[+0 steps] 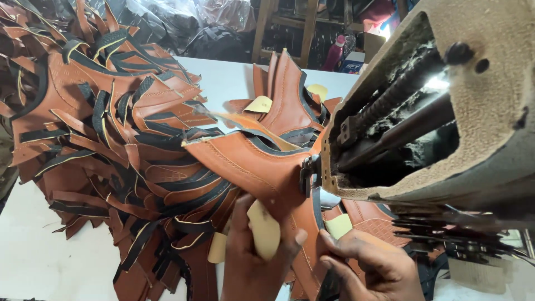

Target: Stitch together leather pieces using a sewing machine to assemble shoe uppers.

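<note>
Head view showed the left hand (253,253) pinching the tan leather shoe upper (251,161) at the sewing machine (446,111), right hand (373,265) fingers loosely curled beside it, feeding mid-seam; steady guiding seemed needed next.

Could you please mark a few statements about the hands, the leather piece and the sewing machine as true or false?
1. The left hand touches the orange leather piece at the sewing machine. True.
2. The pile of leather pieces lies to the right of the machine. False: it lies to the left, on the white table.
3. The right hand is down beneath the machine head. True.
4. The leather pieces are blue with white edging. False: they are orange-brown with black trim.
5. A pink bottle stands in the background. True.
</note>
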